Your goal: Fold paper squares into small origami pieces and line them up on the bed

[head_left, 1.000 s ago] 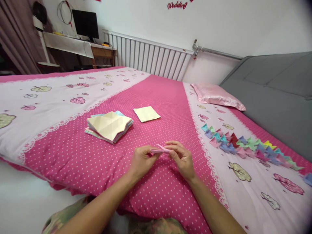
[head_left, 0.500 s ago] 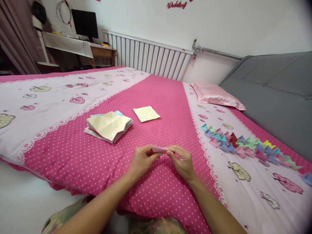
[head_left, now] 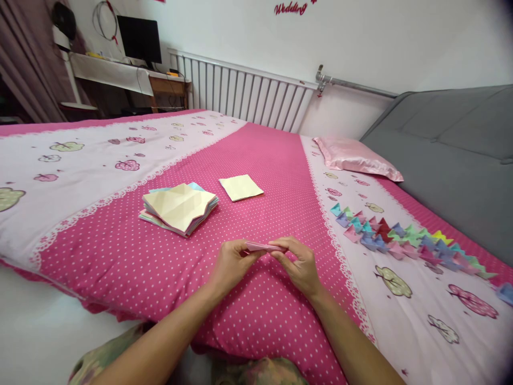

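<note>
My left hand (head_left: 231, 263) and my right hand (head_left: 297, 263) meet just above the pink dotted bedspread (head_left: 260, 155), both pinched on a small folded pink paper (head_left: 262, 246) held flat between their fingertips. A stack of creased coloured paper sheets (head_left: 179, 207), pale yellow on top, lies ahead to the left. One flat yellow square sheet (head_left: 241, 187) lies further back. A row of several small folded paper pieces (head_left: 404, 240) in pink, blue, green and red runs along the bedspread to the right.
A pink satin pillow (head_left: 356, 156) lies at the bed's far right, against a grey padded headboard (head_left: 452, 155). A white radiator (head_left: 244, 93) lines the far wall. A desk with a dark monitor (head_left: 139, 38) stands at the back left.
The pink paper's raised flap has been pressed down, so the piece now lies flatter between my fingertips. Both hands stayed in about the same place.
</note>
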Demonstrator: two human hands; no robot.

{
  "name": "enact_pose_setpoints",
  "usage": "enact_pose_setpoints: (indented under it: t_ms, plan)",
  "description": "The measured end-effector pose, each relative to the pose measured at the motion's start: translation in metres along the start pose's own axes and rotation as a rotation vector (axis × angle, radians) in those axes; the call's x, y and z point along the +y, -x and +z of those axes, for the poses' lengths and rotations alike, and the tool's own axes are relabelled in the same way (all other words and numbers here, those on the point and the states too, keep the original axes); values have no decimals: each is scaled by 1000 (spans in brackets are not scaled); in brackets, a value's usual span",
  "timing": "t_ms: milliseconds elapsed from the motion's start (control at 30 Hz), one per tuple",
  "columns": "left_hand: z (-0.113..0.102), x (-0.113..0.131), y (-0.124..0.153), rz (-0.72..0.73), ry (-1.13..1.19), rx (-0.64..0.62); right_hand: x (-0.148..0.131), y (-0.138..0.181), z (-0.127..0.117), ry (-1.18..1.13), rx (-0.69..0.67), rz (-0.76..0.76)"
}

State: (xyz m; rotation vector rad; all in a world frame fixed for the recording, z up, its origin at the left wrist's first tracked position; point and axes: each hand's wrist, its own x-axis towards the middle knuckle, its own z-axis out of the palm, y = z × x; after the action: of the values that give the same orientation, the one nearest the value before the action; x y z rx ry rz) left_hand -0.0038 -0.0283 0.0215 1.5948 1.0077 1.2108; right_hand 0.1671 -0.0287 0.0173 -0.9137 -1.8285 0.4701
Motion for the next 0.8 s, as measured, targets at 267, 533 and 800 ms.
enact_pose_setpoints:
  t_ms: [267, 533, 800]
  plan:
    - [-2, -1, 0, 72, -96, 48, 1, -1, -1, 79, 97, -124]
    - [0, 2, 5, -29, -114, 36, 0, -2, -2, 79, 94, -161]
    - [0, 1, 4, -26, -85, 15, -3, -2, -3, 64, 49, -129]
